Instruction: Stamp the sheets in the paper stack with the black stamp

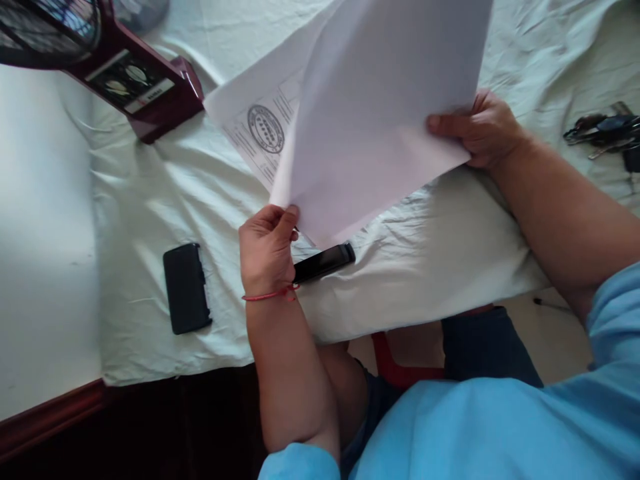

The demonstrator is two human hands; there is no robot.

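Sheets of paper (370, 127) are held up between my two hands over a cloth-covered surface. A near sheet shows a plain, pale side. Behind it, at the left, a printed sheet (240, 127) shows lines of text and a round dark stamp. My left hand (267, 247), with a red string at the wrist, pinches the lower left corner. My right hand (483, 133) grips the right edge, thumb on top and fingers hidden behind. Below the papers, next to my left wrist, lies a narrow black object (325, 262) with a glossy face, partly hidden by the hand.
A black phone-like case (186, 288) lies on the pale, wrinkled cloth (140, 213) at the left. A dark red fan base (145, 87) stands at the upper left, beside a white wall. A bunch of keys (605, 130) lies at the far right. The cloth's front edge hangs above my legs.
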